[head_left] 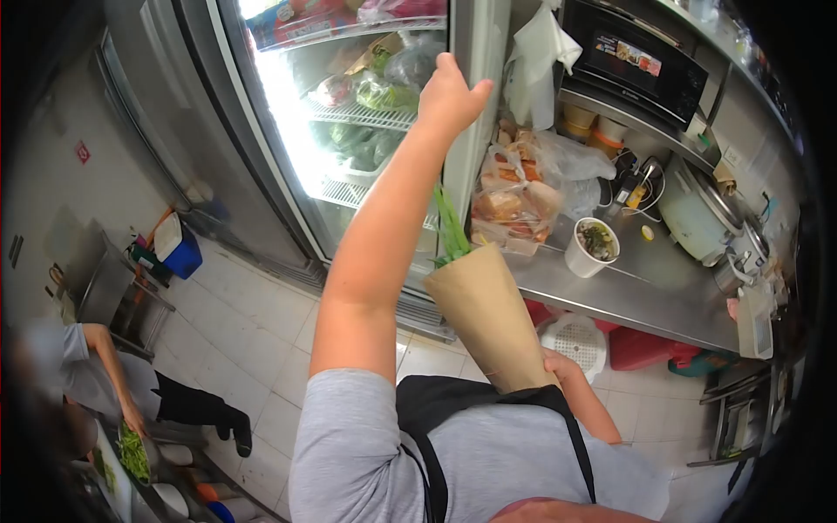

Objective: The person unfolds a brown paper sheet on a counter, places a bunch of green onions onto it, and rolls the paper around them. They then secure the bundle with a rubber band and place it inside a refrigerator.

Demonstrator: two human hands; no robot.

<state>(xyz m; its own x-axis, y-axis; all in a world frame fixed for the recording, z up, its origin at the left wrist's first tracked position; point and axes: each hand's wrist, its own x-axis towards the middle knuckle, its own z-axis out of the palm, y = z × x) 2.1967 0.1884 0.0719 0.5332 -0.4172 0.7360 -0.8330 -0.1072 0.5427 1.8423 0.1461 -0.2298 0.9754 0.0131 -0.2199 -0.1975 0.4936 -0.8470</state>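
Note:
My left hand (452, 98) is stretched up to the edge of the glass fridge door (478, 148), its thumb and a finger visibly apart; the other fingers are partly hidden. A tall brown paper bag (488, 318) leans against my body, with long green leaves (451, 228) sticking out of its top. My right hand (562, 366) is closed round the lower right side of this bag. Behind the door frame, the lit fridge shelves (362, 113) hold bagged green vegetables (384, 94).
On the right, a steel counter (645, 301) carries bagged food (514, 205), a white tub (593, 247) and a large pot (697, 209). An oven (635, 65) is above it. At the lower left, another person's hand (132, 417) touches cut greens (133, 453).

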